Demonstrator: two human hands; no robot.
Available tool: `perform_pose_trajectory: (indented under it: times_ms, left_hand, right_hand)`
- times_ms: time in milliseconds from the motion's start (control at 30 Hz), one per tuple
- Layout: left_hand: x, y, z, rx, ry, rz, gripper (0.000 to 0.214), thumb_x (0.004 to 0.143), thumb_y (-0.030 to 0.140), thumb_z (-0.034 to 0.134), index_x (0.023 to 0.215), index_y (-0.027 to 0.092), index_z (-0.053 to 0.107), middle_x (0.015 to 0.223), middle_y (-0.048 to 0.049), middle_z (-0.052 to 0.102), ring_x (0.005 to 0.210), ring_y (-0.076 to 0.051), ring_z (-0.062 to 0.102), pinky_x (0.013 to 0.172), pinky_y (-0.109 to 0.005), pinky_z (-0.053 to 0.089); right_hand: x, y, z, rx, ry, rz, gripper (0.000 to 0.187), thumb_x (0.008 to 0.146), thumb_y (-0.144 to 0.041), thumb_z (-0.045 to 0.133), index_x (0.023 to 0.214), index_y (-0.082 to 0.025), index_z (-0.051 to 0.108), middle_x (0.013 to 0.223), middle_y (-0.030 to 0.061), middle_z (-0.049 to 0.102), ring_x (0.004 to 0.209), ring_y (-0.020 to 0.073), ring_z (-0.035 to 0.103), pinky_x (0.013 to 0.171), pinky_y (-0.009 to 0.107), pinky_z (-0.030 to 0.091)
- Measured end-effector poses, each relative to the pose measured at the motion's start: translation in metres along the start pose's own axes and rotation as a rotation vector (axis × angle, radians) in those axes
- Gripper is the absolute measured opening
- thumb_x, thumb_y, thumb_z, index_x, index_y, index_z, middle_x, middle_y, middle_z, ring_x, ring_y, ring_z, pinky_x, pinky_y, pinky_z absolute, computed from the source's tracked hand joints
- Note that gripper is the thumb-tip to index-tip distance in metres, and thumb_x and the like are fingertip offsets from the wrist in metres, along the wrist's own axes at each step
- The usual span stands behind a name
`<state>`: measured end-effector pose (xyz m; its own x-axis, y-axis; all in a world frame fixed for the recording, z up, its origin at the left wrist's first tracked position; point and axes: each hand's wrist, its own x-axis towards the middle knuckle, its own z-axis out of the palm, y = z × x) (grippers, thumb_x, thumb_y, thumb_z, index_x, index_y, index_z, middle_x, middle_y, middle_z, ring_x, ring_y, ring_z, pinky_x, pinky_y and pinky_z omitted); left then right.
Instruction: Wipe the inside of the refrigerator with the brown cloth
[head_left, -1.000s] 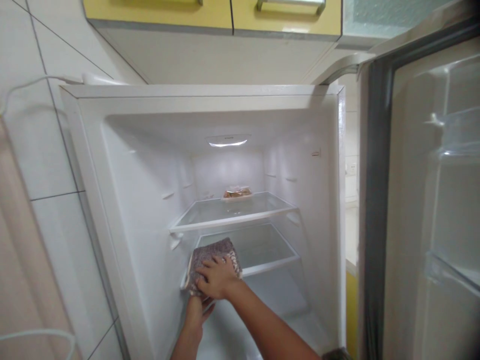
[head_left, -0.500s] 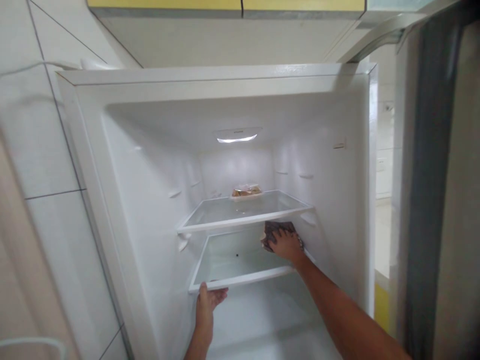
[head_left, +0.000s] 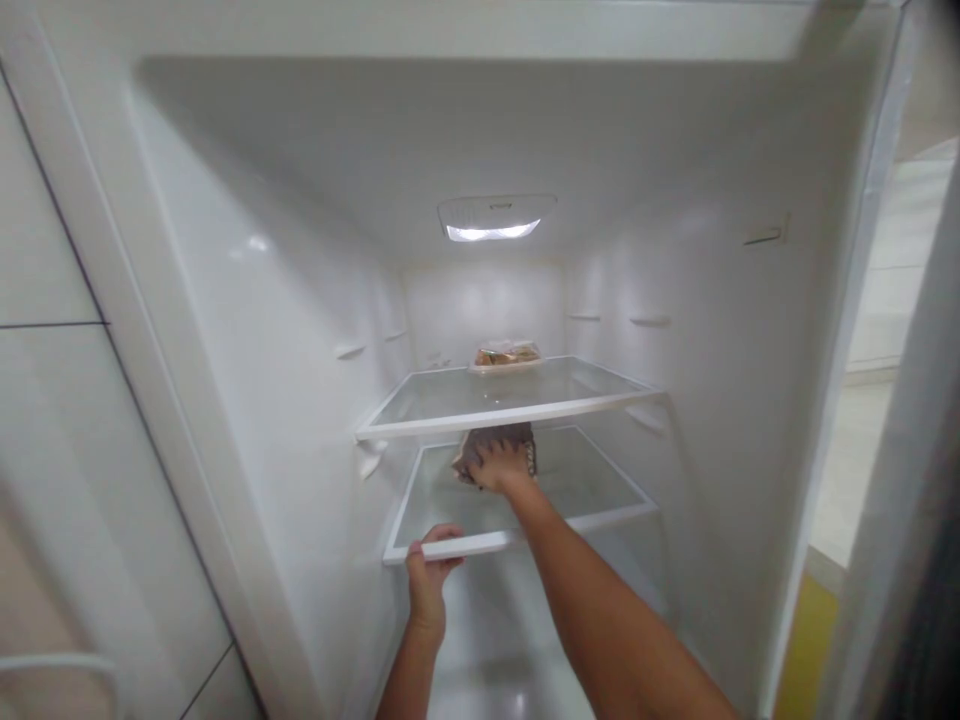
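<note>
Head view: left hand (head_left: 429, 586) clasps the lower shelf's front rim (head_left: 487, 543), right hand (head_left: 501, 466) spread over a cloth (head_left: 516, 434).

a glaring lamp (head_left: 495, 225) lights the fridge (head_left: 255, 400), frame's right edge blurred.

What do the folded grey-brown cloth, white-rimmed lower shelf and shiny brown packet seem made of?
Folded grey-brown cloth: probably matte fabric, by its soft folds. White-rimmed lower shelf: perhaps glass or clear plastic, from its smooth greyish pane. Shiny brown packet: apparently wrapped in glossy plastic film, judging by glints.
</note>
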<state>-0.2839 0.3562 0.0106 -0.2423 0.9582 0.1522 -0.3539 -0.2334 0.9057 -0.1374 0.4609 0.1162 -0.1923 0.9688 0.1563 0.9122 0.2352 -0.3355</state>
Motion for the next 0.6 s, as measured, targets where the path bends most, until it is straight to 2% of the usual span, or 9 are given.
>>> perform_pose_trajectory:
  times_ms: [133,200,267,333,433,600]
  left_hand:
    - [0.002,0.001,-0.001,0.009,0.044,-0.031,0.065,0.061,0.077,0.053,0.08,0.018,0.069,0.078,-0.0083,0.073,0.068,-0.023,0.065,0.057,-0.032,0.049]
    - [0.002,0.003,-0.003,0.031,0.087,-0.055,0.063,0.059,0.076,0.054,0.081,0.018,0.069,0.073,-0.0068,0.073,0.061,-0.021,0.063,0.056,-0.031,0.048]
    - [0.002,0.006,-0.007,0.073,0.108,-0.078,0.063,0.058,0.075,0.055,0.081,0.018,0.069,0.07,-0.0068,0.073,0.059,-0.021,0.063,0.057,-0.031,0.047]
    - [0.001,0.009,-0.011,0.134,0.12,-0.09,0.064,0.057,0.075,0.056,0.081,0.017,0.068,0.067,-0.0084,0.074,0.059,-0.022,0.063,0.058,-0.031,0.046]
    - [-0.002,0.015,-0.017,0.214,0.135,-0.085,0.066,0.056,0.074,0.058,0.084,0.016,0.067,0.067,-0.0106,0.075,0.061,-0.023,0.064,0.06,-0.032,0.047]
    - [-0.003,0.015,-0.015,0.204,0.087,-0.123,0.064,0.056,0.075,0.057,0.081,0.016,0.065,0.065,-0.0105,0.073,0.059,-0.022,0.063,0.06,-0.032,0.046]
  right_hand:
    - [-0.014,-0.063,0.012,0.032,-0.07,-0.211,0.054,0.091,-0.055,0.039,0.14,-0.035,0.053,0.155,0.0042,0.045,0.144,0.0321,0.036,0.116,0.061,0.022]
    - [-0.023,-0.08,0.013,0.03,-0.081,-0.271,0.053,0.091,-0.051,0.037,0.14,-0.035,0.054,0.154,0.0029,0.047,0.144,0.0309,0.037,0.117,0.06,0.024]
    - [-0.029,-0.084,0.011,0.019,-0.081,-0.304,0.054,0.092,-0.051,0.035,0.14,-0.035,0.053,0.154,0.0027,0.047,0.144,0.0303,0.038,0.117,0.059,0.024]
    - [-0.031,-0.075,0.006,0.001,-0.085,-0.32,0.056,0.091,-0.055,0.036,0.141,-0.036,0.052,0.154,0.0019,0.047,0.143,0.0293,0.039,0.117,0.057,0.025]
    - [-0.024,-0.045,-0.005,-0.041,-0.082,-0.272,0.06,0.09,-0.062,0.036,0.142,-0.036,0.051,0.155,0.0023,0.046,0.141,0.0297,0.041,0.115,0.055,0.028]
    - [-0.014,0.034,-0.029,-0.141,-0.036,-0.03,0.061,0.092,-0.06,0.035,0.142,-0.03,0.052,0.15,0.0099,0.051,0.136,0.0335,0.046,0.109,0.055,0.032]
